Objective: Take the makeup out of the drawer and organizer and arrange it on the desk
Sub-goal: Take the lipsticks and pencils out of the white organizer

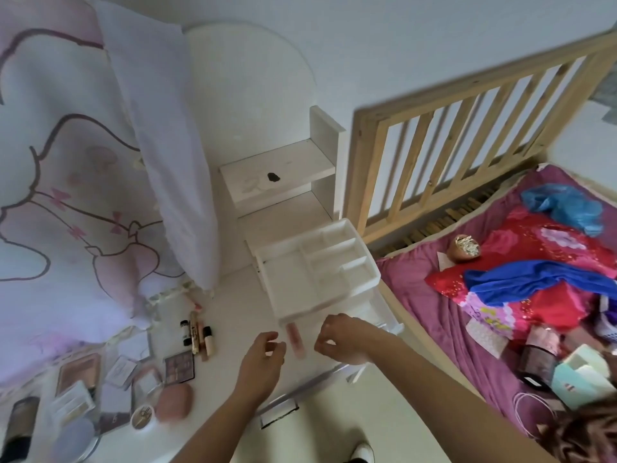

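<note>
My left hand [263, 355] is loosely curled, nothing in it. A pink tube [295, 339] lies on the desk [240, 315] just right of it. My right hand [337, 335] is knuckles-up past the tube with the fingertips tucked under, so I can't tell if it's gripping anything. The organizer [317, 269] is just beyond both hands, and the blurry makeup [197, 332] sits off left.

My organizer [334, 294], mid-frame: smooth white plastic, slightly glossy. Desk [233, 305] is matt white. Headboard [367, 168] upper right is bare pale wood; curtain [167, 145] upper left is thin cloth.
</note>
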Available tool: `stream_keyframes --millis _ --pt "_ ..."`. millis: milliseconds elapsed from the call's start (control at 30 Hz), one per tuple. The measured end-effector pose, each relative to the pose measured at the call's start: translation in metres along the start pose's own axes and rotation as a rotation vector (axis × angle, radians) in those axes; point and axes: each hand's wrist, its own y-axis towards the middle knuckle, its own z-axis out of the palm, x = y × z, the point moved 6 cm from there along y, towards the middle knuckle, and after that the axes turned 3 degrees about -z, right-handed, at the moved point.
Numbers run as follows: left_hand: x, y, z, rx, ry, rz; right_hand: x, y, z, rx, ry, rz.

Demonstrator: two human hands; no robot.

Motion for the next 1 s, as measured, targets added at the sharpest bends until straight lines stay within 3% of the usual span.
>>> stream_keyframes --millis 100,167,333,433,633,700,867,1000 --pt "-0.017 -0.005 -0.002 -0.184 0.362 0.330 -0.031 -0.019 -0.009 -0.047 -0.020 0.071" --pt "-0.035 -0.014 0.009 -0.205 0.518 0.589 -0.049 -0.029 -0.013 -0.093 -0.045 0.119" --pt "-0.054 -0.008 0.056 -0.074 1.112 0.891 -0.052 -0.033 -0.006 -0.075 -0.184 0.149" --pt "-0.054 -0.001 0.068 0.040 1.319 0.995 -0.051 -0.030 -0.006 -0.106 -0.223 0.153" --pt "-0.049 0.002 0.061 0.237 1.416 1.130 -0.049 -0.026 -0.011 -0.126 -0.228 0.094" --pt "-0.051 0.000 0.060 0.311 1.375 1.104 -0.047 -0.025 -0.010 -0.114 -0.224 0.075" --pt "-0.055 0.008 0.066 0.314 1.361 1.044 -0.047 -0.030 -0.010 -0.127 -0.191 0.039" --pt "-0.055 0.011 0.062 0.268 1.214 1.121 -0.047 -0.030 -0.011 -0.131 -0.196 0.038"
